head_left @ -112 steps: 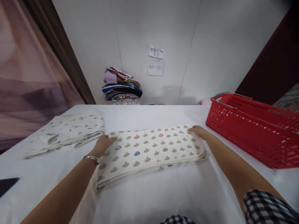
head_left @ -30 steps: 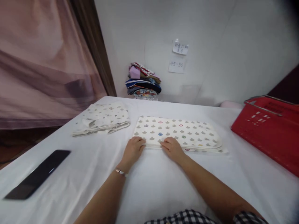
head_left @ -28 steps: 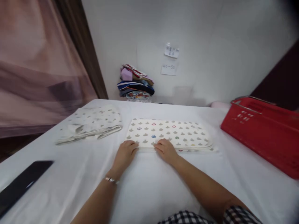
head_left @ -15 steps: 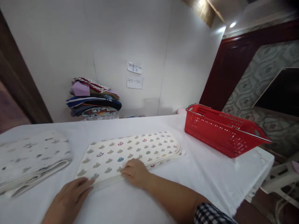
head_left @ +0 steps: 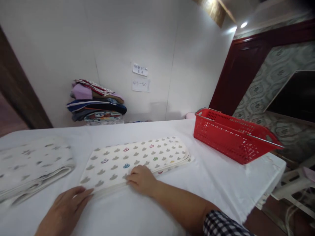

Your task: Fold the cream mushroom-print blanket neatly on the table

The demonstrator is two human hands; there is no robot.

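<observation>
A folded white cloth (head_left: 137, 160) with grey mushroom-like prints and a few coloured ones lies flat in front of me, in several layers. My right hand (head_left: 141, 179) is at the middle of its near edge, with the fingers curled over the layers and closed on them. At the near left corner is my left hand (head_left: 70, 203). Its fingers are stretched out and touch the corner or lie right beside it. On the left rests another folded white cloth (head_left: 36, 164) with scattered dark grey prints, its layered edge facing me.
A red plastic basket (head_left: 228, 139) with metal handles stands on the right of the white-covered table (head_left: 204, 177). Behind the table a pile of folded fabrics (head_left: 97, 103) sits against the pale wall, near two paper notes (head_left: 140, 84). A white stool (head_left: 290, 186) stands at the lower right.
My left hand has shifted slightly left and down along the cloth's corner. My right hand stays at the near edge. The whole view has moved a little.
</observation>
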